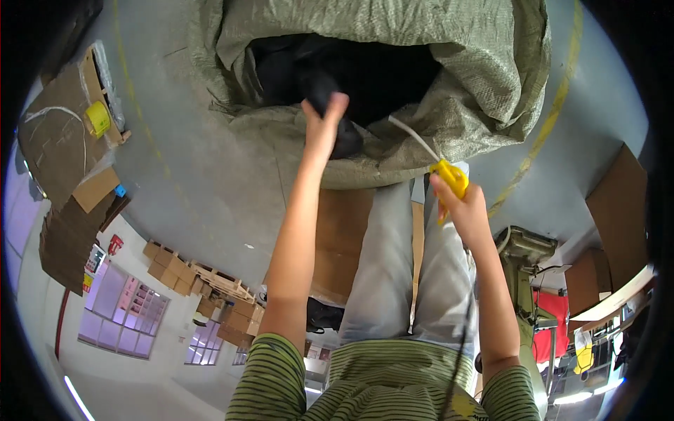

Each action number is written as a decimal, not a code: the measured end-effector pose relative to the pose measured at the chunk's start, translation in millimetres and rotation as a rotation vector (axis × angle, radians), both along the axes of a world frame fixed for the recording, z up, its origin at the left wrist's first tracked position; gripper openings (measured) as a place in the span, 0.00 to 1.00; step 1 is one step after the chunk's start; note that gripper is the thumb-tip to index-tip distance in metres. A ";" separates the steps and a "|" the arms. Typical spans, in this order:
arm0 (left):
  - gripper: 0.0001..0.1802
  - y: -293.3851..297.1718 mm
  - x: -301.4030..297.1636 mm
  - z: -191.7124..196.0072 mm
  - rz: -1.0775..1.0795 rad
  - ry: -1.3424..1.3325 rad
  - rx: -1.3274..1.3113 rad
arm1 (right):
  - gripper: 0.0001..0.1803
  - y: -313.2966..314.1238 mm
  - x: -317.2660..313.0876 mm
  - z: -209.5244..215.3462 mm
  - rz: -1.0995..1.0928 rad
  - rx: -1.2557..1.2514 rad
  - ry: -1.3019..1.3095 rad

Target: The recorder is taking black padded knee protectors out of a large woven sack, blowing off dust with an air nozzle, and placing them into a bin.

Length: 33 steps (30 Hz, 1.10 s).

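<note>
A large olive-green woven sack point(295, 133) lies in front of me with its mouth spread wide and dark material inside. My left hand point(324, 130) is at the sack's near rim, its fingers closed around a soft black bundle point(321, 88) that reaches into the opening. What the bundle is made up of cannot be made out. Off to the right, my right hand point(463, 203) grips yellow-handled scissors point(449, 177). Their pale, narrow blades point up and left toward the sack's rim without holding anything, and motion blurs them slightly.
Brown cardboard point(340, 242) lies under the sack beside my legs. Flattened cartons point(60, 140) with a yellow tape roll point(98, 119) are at left. Stacked boxes point(168, 266) line the wall. A green metal frame point(523, 281) and cartons point(618, 210) stand at right.
</note>
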<state>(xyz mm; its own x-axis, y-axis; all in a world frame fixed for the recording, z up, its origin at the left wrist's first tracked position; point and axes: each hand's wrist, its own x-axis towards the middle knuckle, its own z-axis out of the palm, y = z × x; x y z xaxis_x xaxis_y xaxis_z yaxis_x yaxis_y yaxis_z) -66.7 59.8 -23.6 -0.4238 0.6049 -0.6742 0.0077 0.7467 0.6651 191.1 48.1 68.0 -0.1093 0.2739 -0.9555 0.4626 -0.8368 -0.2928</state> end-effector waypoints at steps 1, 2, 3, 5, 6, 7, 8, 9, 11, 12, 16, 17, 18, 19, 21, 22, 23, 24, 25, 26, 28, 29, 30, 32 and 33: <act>0.52 -4.2 -11.0 6.3 0.146 -0.194 0.005 | 0.24 2.2 -5.3 -2.3 0.009 0.038 0.012; 0.54 -10.4 -18.4 11.9 0.291 -0.392 0.011 | 0.25 2.4 -8.9 -4.1 0.018 0.076 0.021; 0.48 -9.0 -15.7 25.9 0.343 -0.539 0.088 | 0.28 0.5 -13.3 -5.9 0.090 0.063 0.049; 0.45 -19.3 -17.2 15.4 0.387 -0.534 0.073 | 0.29 -2.2 -20.6 -7.5 0.134 0.112 -0.018; 0.43 -24.3 -21.3 12.6 0.425 -0.513 0.054 | 0.30 -1.4 -30.0 -5.6 0.170 0.158 -0.070; 0.36 -28.7 -24.8 8.7 0.453 -0.471 0.134 | 0.30 1.4 -36.5 -2.4 0.178 0.159 -0.065; 0.36 -34.1 -29.7 6.0 0.459 -0.466 0.137 | 0.27 5.9 -41.3 2.0 0.296 0.152 -0.059; 0.34 -36.0 -27.3 4.8 0.462 -0.409 0.145 | 0.25 8.0 -41.9 3.8 0.415 0.140 -0.066; 0.26 -38.1 -21.9 2.1 0.448 -0.268 0.177 | 0.26 6.0 -42.1 0.2 0.427 0.226 -0.142; 0.26 -38.8 -21.0 1.8 0.452 -0.274 0.176 | 0.27 5.1 -41.1 -1.1 0.431 0.318 -0.208; 0.20 -51.1 -35.1 -3.3 0.629 -0.337 0.065 | 0.27 2.2 -29.0 -2.3 0.463 0.141 -0.088; 0.19 -61.3 -57.8 -3.7 0.603 -0.880 0.177 | 0.27 5.6 -37.3 4.9 0.339 0.106 -0.062; 0.20 -61.8 -61.8 -1.9 0.541 -1.443 0.281 | 0.26 7.1 -37.7 7.5 0.220 0.067 -0.055; 0.12 -68.3 -57.2 1.9 0.854 -1.383 0.347 | 0.26 6.8 -37.0 7.3 0.220 0.073 -0.051; 0.11 -86.8 -64.2 18.2 0.611 -1.415 0.307 | 0.30 3.3 -33.7 5.5 0.158 0.038 0.073; 0.12 -109.0 -64.1 33.3 0.594 -1.276 0.255 | 0.30 1.9 -32.8 8.6 0.165 0.028 0.077; 0.17 -134.9 -57.9 53.9 0.666 -0.953 -0.028 | 0.29 2.3 -28.5 10.4 0.298 0.050 0.022; 0.23 -165.2 -51.5 77.2 0.707 -0.630 -0.305 | 0.28 0.9 -21.0 7.0 0.431 0.069 -0.043; 0.27 -223.1 -77.8 107.8 0.621 -0.557 -0.344 | 0.28 -1.7 -23.2 2.5 0.431 0.060 -0.015; 0.27 -266.9 -75.8 140.3 0.858 -0.415 -0.379 | 0.28 -7.7 -13.6 -10.5 0.306 -0.010 0.121; 0.25 -350.2 -87.9 226.1 0.807 -0.493 -0.259 | 0.27 -10.1 -11.0 -12.9 0.157 -0.080 0.317; 0.14 -365.5 -79.1 260.0 0.858 -0.329 -0.424 | 0.27 -5.7 -9.9 -7.6 0.136 -0.093 0.360; 0.09 -411.8 -96.9 303.1 0.844 -0.256 -0.429 | 0.27 -6.6 -22.2 4.1 0.138 -0.158 0.411; 0.05 -464.9 -84.0 331.6 0.795 -0.222 -0.682 | 0.27 -6.2 -33.8 -5.1 0.144 -0.094 0.481; 0.15 -453.8 -51.6 312.1 0.820 -0.092 -0.811 | 0.27 -13.8 -30.6 -17.2 0.158 -0.097 0.452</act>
<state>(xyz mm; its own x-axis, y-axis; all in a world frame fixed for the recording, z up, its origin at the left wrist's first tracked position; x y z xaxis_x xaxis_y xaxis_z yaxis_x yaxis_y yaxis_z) -118.2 -394.0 288.5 -0.4178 -0.4539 -0.7870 -0.7005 0.7126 -0.0391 160.6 34.3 50.8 -0.5522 0.1328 -0.8231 0.4308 -0.7997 -0.4181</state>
